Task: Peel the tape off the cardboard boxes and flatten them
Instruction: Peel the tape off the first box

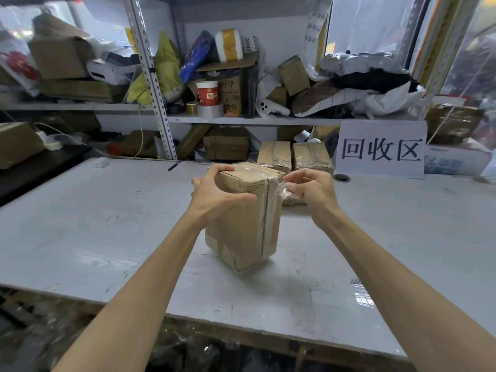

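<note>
The cardboard box [241,226] stands on end at the middle of the grey table [107,224]. Its long axis is close to upright, with the top end toward 12 o'clock and the bottom end toward the person at 6 o'clock. Whether the bottom sits flat on the table or tips on an edge cannot be told. A dark seam runs the length of the near face, covered by a strip of clear tape.

The left hand [214,194] grips the box's upper end from the 9 o'clock side, fingers curled over the top edge and thumb pressed across the near face. The right hand [311,189] is just beside the box's upper end at 3 o'clock, its thumb and fingers pinching a strip of clear tape [279,179]. The strip stretches from the box's top to that hand. More crumpled clear film bunches under the right hand.

At 12 to 1 o'clock from the held box, two more taped boxes [274,155] [312,157] stand side by side at the table's far edge. A white paper sign [381,150] with three large black characters hangs at 2 o'clock. Behind, a metal shelf [241,120] carries a red-and-white paper cup [207,93], tape rolls [210,110] and piled cartons.
</note>
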`<control>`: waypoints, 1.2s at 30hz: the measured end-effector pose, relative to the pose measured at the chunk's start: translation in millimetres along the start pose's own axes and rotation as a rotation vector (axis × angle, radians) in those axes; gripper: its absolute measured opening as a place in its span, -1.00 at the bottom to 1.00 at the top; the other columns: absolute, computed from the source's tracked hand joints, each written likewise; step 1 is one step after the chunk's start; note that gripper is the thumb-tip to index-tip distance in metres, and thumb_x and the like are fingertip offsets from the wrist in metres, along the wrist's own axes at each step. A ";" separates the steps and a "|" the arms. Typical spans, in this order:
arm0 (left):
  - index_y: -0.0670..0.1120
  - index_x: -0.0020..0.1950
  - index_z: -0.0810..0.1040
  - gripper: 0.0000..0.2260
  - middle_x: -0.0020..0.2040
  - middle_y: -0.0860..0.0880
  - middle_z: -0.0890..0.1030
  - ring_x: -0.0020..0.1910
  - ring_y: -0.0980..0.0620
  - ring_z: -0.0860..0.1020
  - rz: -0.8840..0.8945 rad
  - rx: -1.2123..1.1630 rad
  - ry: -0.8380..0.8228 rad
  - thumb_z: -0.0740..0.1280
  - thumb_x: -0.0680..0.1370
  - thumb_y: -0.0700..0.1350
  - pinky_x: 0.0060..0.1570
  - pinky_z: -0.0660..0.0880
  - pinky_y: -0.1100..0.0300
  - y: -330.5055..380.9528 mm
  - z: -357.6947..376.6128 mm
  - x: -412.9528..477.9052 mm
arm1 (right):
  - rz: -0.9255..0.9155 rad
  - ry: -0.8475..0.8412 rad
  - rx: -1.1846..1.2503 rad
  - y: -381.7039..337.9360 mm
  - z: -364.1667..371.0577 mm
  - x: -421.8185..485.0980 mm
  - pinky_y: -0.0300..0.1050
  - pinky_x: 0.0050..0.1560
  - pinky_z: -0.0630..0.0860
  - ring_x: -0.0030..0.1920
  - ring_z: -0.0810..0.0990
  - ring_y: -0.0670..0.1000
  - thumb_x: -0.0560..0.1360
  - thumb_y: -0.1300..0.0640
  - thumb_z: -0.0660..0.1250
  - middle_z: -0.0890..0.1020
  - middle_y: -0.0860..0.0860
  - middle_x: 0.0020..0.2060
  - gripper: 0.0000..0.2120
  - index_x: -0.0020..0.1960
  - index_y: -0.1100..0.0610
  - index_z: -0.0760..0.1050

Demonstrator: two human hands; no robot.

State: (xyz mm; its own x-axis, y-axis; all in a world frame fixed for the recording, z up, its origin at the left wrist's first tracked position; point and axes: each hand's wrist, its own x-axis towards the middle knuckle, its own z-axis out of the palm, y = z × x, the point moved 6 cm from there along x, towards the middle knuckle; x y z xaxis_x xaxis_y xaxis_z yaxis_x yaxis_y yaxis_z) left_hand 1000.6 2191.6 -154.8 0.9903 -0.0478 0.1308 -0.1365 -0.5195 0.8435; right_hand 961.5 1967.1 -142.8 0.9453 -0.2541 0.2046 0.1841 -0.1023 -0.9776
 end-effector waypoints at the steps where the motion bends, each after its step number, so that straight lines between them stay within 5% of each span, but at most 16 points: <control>1: 0.37 0.17 0.41 -0.24 0.22 -0.03 0.30 0.27 -0.11 0.34 -0.006 -0.001 0.000 0.52 0.00 0.36 0.34 0.42 -0.11 0.7 0.4 0.0 | 0.025 0.012 0.000 1.9 2.1 1.8 -0.32 -0.30 0.48 -0.23 0.56 -0.04 0.46 0.44 0.32 0.61 0.06 -0.26 -0.80 -0.19 0.18 0.58; 7: 0.34 0.30 0.30 -0.17 0.21 -0.01 0.23 0.32 -0.14 0.31 -0.020 0.005 0.033 0.53 0.09 0.34 0.33 0.40 -0.07 -0.3 3.9 -2.2 | 0.030 -0.072 -0.322 2.1 25.0 8.2 0.01 0.02 0.46 -0.01 0.48 0.03 0.58 0.05 0.22 0.52 0.01 -0.10 -0.84 0.03 0.15 0.40; 13: 0.28 0.22 0.24 -0.17 0.20 -0.03 0.24 0.30 -0.19 0.35 -0.161 -0.100 0.226 0.50 0.04 0.41 0.29 0.42 -0.12 -19.9 -22.4 -1.7 | -0.119 -0.107 -0.270 -7.2 16.2 -2.8 0.00 -0.16 0.65 -0.26 0.64 0.04 0.48 0.33 0.30 0.61 0.11 -0.27 -0.95 -0.11 0.22 0.46; 18: 0.21 0.44 0.23 -0.06 0.38 -0.13 0.24 0.37 -0.23 0.27 -0.193 -0.064 0.174 0.47 0.16 0.47 0.30 0.33 -0.13 -17.2 -25.5 0.2 | -0.039 -0.215 -0.352 12.4 23.1 -5.7 -0.05 -0.01 0.61 0.01 0.60 0.06 0.53 0.38 0.18 0.52 0.10 0.10 -0.77 0.12 0.14 0.37; 20: 0.18 0.50 0.18 -0.11 0.43 -0.17 0.20 0.41 -0.26 0.22 -0.229 -0.054 0.170 0.44 0.28 0.43 0.32 0.29 -0.16 -11.0 -23.3 -1.5 | -0.083 -0.229 -0.299 11.7 32.4 -11.6 -0.10 -0.11 0.61 -0.10 0.64 0.01 0.46 0.49 0.10 0.66 0.07 -0.07 -0.60 0.18 0.17 0.45; 22: 0.17 0.53 0.15 -0.10 0.45 -0.18 0.17 0.43 -0.27 0.18 -0.266 -0.054 0.177 0.41 0.30 0.43 0.34 0.27 -0.18 -8.8 -22.7 -3.6 | -0.152 -0.144 -0.335 8.4 33.9 -17.6 -0.14 -0.27 0.50 -0.29 0.58 -0.04 0.39 0.48 0.06 0.64 -0.06 -0.34 -0.59 -0.13 0.16 0.62; 25: 0.19 0.56 0.03 0.00 0.46 -0.18 0.14 0.45 -0.29 0.17 -0.294 -0.049 0.149 0.39 0.26 0.47 0.36 0.25 -0.23 -13.3 -22.7 -5.4 | -0.192 -0.105 -0.469 9.4 37.3 -25.3 -0.12 -0.30 0.33 -0.35 0.47 -0.10 0.33 0.21 0.08 0.53 -0.18 -0.52 -0.70 -0.39 0.04 0.56; 30: 0.21 0.57 -0.24 0.33 0.52 -0.15 0.07 0.47 -0.32 0.18 -0.278 0.002 0.049 0.46 0.01 0.51 0.40 0.25 -0.31 -20.7 -17.6 -1.7 | -0.191 -0.261 -0.602 17.5 56.5 -34.6 -0.05 -0.19 0.44 -0.18 0.55 -0.04 0.38 -0.24 0.32 0.59 -0.07 -0.22 -0.62 -0.03 0.05 0.50; 33: 0.22 0.54 -0.30 0.37 0.52 -0.12 0.06 0.48 -0.27 0.18 -0.249 0.026 0.057 0.57 0.02 0.40 0.39 0.27 -0.30 -30.0 -13.1 -6.5 | -0.199 -0.320 -0.668 24.4 58.4 -27.5 -0.05 0.07 0.50 0.11 0.54 -0.04 0.33 -0.24 0.45 0.56 -0.07 0.12 -0.30 0.37 0.01 0.39; 36: 0.23 0.54 -0.23 0.25 0.48 -0.13 0.16 0.44 -0.25 0.25 -0.253 0.004 0.109 0.61 0.16 0.29 0.33 0.35 -0.28 -41.9 -13.3 -11.0 | -0.158 -0.491 -0.569 35.0 63.8 -26.2 -0.03 0.28 0.46 0.30 0.44 -0.08 0.19 -0.20 0.57 0.45 -0.08 0.34 0.03 0.53 0.00 0.18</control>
State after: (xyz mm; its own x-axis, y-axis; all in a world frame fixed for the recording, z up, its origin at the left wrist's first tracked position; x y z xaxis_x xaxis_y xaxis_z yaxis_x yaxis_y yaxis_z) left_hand 995.1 2225.2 -184.6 0.9839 0.1764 -0.0281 0.1152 -0.5064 0.8545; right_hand 960.4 2031.6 -185.6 0.9549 0.2472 0.1644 0.2857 -0.6147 -0.7352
